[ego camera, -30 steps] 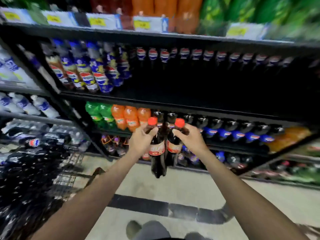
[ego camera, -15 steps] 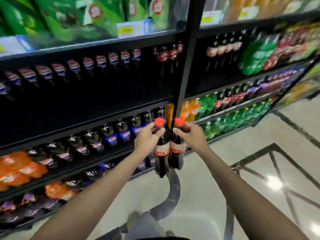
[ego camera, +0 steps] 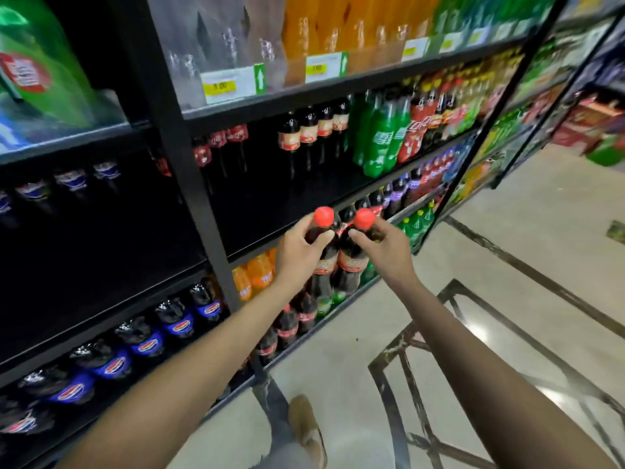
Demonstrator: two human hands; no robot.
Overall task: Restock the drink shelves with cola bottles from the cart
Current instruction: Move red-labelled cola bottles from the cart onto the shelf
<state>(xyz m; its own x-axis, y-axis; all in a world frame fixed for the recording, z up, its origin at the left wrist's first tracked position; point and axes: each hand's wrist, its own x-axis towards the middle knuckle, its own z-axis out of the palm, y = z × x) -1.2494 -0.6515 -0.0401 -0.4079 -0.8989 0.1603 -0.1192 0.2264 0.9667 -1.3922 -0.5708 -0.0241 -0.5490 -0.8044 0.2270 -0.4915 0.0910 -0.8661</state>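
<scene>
Clearly the step in hand is carrying two bottles to the shelf, and it looks best finished by setting them down one at a time. The left cola bottle (ego camera: 325, 265) and the right cola bottle (ego camera: 351, 264) hang upright side by side, touching or nearly so, in front of the shelf edge and just right of the black post (ego camera: 189, 184). The likely spot is the dark bare stretch of the middle shelf (ego camera: 270, 204), in front of the row of matching red-label bottles (ego camera: 307, 137) at the back and left of the green bottles (ego camera: 382, 140). Each base should clear the lip, stay upright, then slide back to meet the row with its label facing out. Held only by the neck, a full bottle may swing, so a slow approach seems wise.

The left hand (ego camera: 297, 257) wraps thumb and fingers around its bottle's neck just under the red cap. The right hand (ego camera: 389, 257) grips its bottle the same way. Both forearms reach forward, nearly straight. The cart is out of view.
</scene>
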